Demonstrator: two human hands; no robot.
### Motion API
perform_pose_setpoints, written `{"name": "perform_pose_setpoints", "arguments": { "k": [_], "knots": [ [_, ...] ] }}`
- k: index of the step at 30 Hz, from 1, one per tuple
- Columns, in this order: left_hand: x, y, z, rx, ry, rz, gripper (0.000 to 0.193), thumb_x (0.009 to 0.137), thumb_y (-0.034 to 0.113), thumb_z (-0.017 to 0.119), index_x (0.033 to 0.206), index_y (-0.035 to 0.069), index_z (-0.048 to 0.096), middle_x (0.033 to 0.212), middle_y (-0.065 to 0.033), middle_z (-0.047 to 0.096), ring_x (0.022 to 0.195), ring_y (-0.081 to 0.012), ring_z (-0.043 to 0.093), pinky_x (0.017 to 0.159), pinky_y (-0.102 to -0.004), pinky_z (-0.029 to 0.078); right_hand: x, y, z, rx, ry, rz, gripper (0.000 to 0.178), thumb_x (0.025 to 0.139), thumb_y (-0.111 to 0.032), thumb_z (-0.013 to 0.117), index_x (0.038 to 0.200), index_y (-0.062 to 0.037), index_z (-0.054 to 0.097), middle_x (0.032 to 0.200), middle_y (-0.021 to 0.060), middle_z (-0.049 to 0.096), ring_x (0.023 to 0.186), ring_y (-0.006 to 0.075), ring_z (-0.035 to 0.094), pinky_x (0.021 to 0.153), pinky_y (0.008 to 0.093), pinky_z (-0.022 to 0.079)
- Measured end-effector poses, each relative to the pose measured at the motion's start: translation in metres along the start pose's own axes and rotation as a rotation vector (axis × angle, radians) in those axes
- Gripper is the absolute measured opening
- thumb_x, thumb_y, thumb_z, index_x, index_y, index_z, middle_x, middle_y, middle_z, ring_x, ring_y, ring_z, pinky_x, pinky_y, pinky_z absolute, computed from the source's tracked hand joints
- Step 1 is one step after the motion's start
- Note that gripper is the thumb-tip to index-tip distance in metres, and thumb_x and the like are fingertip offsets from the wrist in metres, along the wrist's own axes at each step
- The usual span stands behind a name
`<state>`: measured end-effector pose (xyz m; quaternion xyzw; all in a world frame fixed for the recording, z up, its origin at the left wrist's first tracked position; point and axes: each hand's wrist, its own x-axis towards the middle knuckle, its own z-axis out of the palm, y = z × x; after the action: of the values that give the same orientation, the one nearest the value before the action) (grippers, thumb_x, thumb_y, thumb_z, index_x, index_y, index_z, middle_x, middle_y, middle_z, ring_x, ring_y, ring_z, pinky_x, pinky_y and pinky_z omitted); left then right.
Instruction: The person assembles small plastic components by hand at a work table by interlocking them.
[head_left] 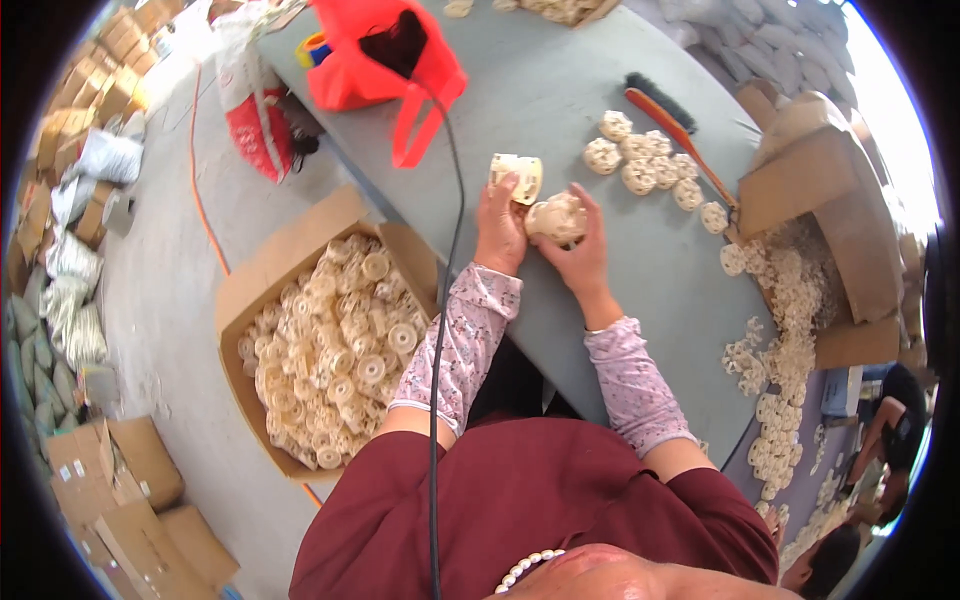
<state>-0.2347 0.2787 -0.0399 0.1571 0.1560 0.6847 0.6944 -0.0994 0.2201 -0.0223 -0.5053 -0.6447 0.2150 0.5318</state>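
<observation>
My left hand is closed on a cream plastic cylinder with slots in its wall, held above the grey-green table. Just to its right, my right hand grips a rounder cream plastic piece with openings in it, thumb and fingers on either side. The two pieces are close together; whether they touch is hard to tell. Farther right on the table lies a cluster of round cream openwork pieces.
An open carton full of cream spool-like parts stands left of me. A red bag lies at the table's far left, a brush at the far right. A tipped carton spills small cream parts. A black cable crosses the view.
</observation>
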Motion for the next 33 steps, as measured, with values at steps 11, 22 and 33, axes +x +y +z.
{"name": "perform_pose_setpoints", "arguments": {
  "k": [11,22,33],
  "knots": [
    [-0.196,0.206,-0.236,0.198,0.33,0.043,0.062,0.101,0.024,0.07,0.152,-0.005,0.049,0.141,-0.013,0.066,0.127,-0.0252,0.065,0.114,-0.0393,0.049,-0.111,-0.099,0.012,0.985,-0.414,0.742,0.098,0.081,0.002,0.082,0.165,-0.0028,0.031,0.15,0.0191,0.055,0.139,0.0342,0.06,0.118,0.0494,0.05],
    [-0.231,0.295,-0.322,1.3,1.141,0.184,0.086,0.092,0.034,0.081,0.154,-0.012,0.042,0.134,-0.0215,0.062,0.114,-0.0312,0.067,0.097,-0.0373,0.056,-0.126,-0.098,0.094,0.61,-0.934,0.615,0.092,0.08,0.003,0.086,0.16,-0.0045,0.041,0.139,0.0128,0.062,0.13,0.0258,0.063,0.112,0.0399,0.052],
    [-0.326,0.171,-0.231,0.135,0.294,-0.522,0.073,0.098,0.039,0.072,0.159,0.009,0.045,0.148,-0.0123,0.061,0.134,-0.029,0.062,0.101,-0.0482,0.061,-0.144,-0.126,0.149,-0.027,-1.277,-0.208,0.092,0.079,-0.012,0.086,0.16,-0.0114,0.043,0.148,0.0208,0.053,0.137,0.0438,0.053,0.116,0.048,0.045]
  ]
}}
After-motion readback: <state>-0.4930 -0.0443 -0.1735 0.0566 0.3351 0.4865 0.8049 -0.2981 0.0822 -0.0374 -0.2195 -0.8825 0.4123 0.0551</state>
